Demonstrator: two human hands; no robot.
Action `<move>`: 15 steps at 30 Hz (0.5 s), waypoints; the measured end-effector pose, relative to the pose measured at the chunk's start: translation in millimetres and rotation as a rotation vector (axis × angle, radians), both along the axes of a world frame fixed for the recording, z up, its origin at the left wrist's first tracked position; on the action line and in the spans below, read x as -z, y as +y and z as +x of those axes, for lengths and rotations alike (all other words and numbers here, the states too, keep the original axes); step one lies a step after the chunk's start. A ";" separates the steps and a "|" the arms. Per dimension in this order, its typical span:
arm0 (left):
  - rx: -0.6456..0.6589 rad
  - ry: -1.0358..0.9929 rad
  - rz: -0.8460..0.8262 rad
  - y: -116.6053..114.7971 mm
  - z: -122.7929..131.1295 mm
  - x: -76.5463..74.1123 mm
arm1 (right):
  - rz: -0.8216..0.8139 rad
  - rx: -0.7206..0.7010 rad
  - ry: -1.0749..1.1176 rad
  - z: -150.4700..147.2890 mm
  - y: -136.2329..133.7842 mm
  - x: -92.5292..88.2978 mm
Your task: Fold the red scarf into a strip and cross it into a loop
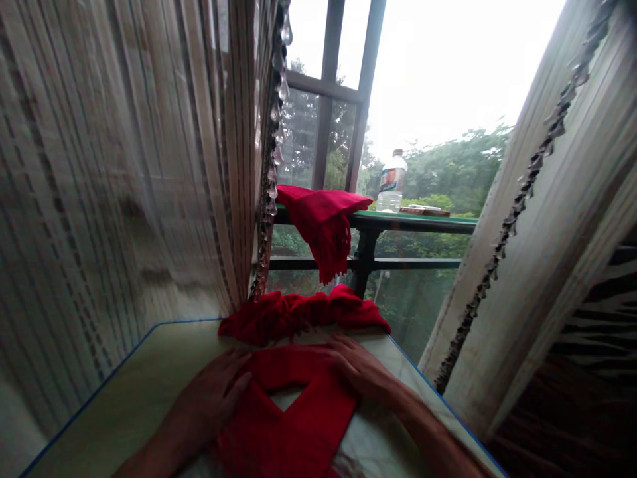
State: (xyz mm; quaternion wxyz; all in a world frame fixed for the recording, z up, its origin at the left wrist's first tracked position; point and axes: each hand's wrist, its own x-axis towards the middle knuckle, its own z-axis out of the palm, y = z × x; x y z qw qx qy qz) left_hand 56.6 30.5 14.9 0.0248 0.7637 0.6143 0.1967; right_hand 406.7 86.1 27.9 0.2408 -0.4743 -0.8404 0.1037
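A red cloth (293,431) lies on the pale table (134,378), looped and crossed so that a small gap shows in its middle. My left hand (213,388) rests on the cloth's left edge, its fingers stretched out and somewhat blurred. On the right side, my right hand (355,365) lies flat with spread fingers over the cloth's upper right corner. Just beyond the hands, a crumpled red cloth (308,315) sits along the table's far edge. The ends of the looped cloth run out at the bottom of the view.
Another red fringed cloth (323,222) hangs over the green railing (423,226) by the window. A plastic bottle (392,182) and a flat brown object (425,211) stand on the railing's ledge. Striped curtains (149,133) hang at left, and a beaded curtain (552,199) at right.
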 end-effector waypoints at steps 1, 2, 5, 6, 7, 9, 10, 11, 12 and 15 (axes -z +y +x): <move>0.000 -0.010 -0.004 0.9 -0.7 1.2 | -0.006 -0.009 -0.002 0.2 0.9 1.4; 0.004 -0.022 -0.008 1.9 -1.4 3.0 | -0.012 -0.015 -0.004 0.1 1.5 2.5; 0.022 -0.066 0.007 5.0 -4.0 9.8 | -0.033 -0.012 -0.010 -1.5 1.9 4.8; 0.027 -0.075 0.013 5.7 -4.6 11.6 | -0.035 -0.004 -0.011 -2.1 1.6 5.2; 0.032 -0.080 0.014 6.2 -5.1 12.6 | -0.036 0.006 -0.010 -2.6 1.0 5.6; 0.037 -0.075 -0.002 6.3 -5.5 11.8 | -0.037 0.023 -0.007 -3.6 -0.8 5.9; 0.040 -0.068 -0.019 5.9 -5.3 10.2 | -0.037 0.030 -0.005 -4.1 -1.9 5.9; 0.045 -0.058 -0.038 5.3 -5.1 8.1 | -0.037 0.033 -0.003 -4.6 -3.2 5.7; 0.046 -0.049 -0.051 4.6 -4.9 6.1 | -0.037 0.034 0.000 -5.1 -4.4 5.5; 0.048 -0.043 -0.045 3.3 -5.4 5.5 | -0.027 0.038 0.005 -6.8 -6.9 4.3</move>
